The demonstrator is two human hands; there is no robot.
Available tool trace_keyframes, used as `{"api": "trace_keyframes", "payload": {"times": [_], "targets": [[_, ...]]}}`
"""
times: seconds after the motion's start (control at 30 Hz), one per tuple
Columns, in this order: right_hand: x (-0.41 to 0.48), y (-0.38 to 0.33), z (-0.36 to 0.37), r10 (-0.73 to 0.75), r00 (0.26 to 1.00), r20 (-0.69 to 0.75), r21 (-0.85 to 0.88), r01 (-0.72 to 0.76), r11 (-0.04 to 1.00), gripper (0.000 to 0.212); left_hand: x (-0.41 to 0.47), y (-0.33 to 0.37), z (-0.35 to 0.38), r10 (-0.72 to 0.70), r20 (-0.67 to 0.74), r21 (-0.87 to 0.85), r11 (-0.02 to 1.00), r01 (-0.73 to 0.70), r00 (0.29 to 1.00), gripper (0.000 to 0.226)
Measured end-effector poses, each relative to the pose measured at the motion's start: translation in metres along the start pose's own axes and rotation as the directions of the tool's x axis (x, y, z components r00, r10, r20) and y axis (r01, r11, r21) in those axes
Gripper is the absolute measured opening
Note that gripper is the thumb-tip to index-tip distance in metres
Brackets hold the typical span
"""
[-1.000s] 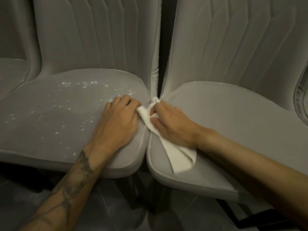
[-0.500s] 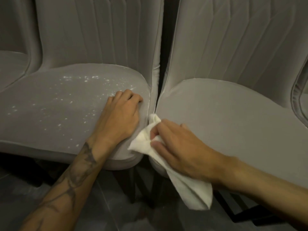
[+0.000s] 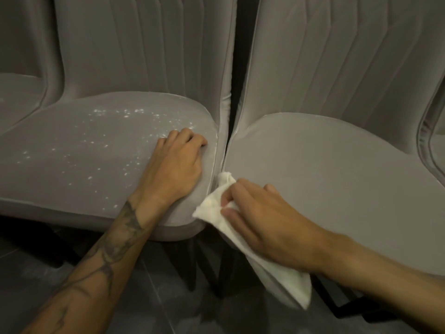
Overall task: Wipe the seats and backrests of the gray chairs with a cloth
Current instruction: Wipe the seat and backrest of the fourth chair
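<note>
Two gray chairs stand side by side. The left chair's seat [image 3: 72,165] is dotted with white specks; its ribbed backrest [image 3: 144,49] rises behind. The right chair's seat [image 3: 325,165] looks clean, with its backrest [image 3: 337,56] behind it. My left hand [image 3: 173,167] rests on the left seat's right edge with fingers curled down onto the fabric, holding nothing. My right hand [image 3: 260,220] grips a white cloth [image 3: 212,203] at the right seat's front left edge, next to the gap between the chairs. The cloth's tail [image 3: 293,283] hangs below my wrist.
A third gray chair [image 3: 19,92] shows at the far left and another chair's edge [image 3: 431,131] at the far right. Dark chair legs [image 3: 192,266] and dark tiled floor [image 3: 144,297] lie below the seats.
My right hand has drawn the cloth from the back of the gap between the seats toward the front edge. The left hand has stayed on the left seat's edge.
</note>
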State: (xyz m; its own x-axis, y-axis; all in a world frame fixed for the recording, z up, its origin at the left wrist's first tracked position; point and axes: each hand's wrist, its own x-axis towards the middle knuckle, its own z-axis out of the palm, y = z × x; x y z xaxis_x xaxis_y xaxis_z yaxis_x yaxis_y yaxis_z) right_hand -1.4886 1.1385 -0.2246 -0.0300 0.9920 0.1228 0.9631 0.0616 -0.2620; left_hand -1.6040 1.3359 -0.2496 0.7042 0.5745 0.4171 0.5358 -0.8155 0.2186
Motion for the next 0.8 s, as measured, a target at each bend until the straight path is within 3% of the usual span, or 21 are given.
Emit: {"api": "trace_keyframes", "payload": {"times": [0.1, 0.27, 0.5, 0.63, 0.8], "targets": [[0.035, -0.002, 0.000, 0.097, 0.995, -0.007, -0.043, -0.097, 0.994, 0.024, 0.001, 0.000, 0.000, -0.003, 0.001, -0.003, 1.000, 0.003, 1.000, 0.033], [-0.017, -0.010, 0.009, -0.016, 1.000, -0.023, 0.034, 0.017, 0.999, 0.020, 0.000, -0.001, 0.000, 0.007, -0.007, -0.014, 1.000, -0.007, 1.000, 0.032], [0.008, -0.025, 0.014, 0.094, 0.989, -0.111, 0.003, -0.095, 0.996, 0.020, 0.000, 0.002, -0.002, -0.008, 0.028, -0.016, 1.000, 0.008, 1.000, 0.035], [-0.036, -0.014, 0.004, 0.095, 0.993, -0.076, 0.026, -0.093, 0.995, 0.022, 0.000, -0.001, -0.001, 0.021, 0.009, -0.010, 1.000, -0.021, 1.000, 0.032], [-0.088, 0.006, -0.015, 0.194, 0.977, -0.092, -0.099, -0.203, 0.974, 0.023, 0.000, -0.005, 0.003, 0.024, -0.005, -0.022, 0.999, -0.025, 1.000, 0.031]]}}
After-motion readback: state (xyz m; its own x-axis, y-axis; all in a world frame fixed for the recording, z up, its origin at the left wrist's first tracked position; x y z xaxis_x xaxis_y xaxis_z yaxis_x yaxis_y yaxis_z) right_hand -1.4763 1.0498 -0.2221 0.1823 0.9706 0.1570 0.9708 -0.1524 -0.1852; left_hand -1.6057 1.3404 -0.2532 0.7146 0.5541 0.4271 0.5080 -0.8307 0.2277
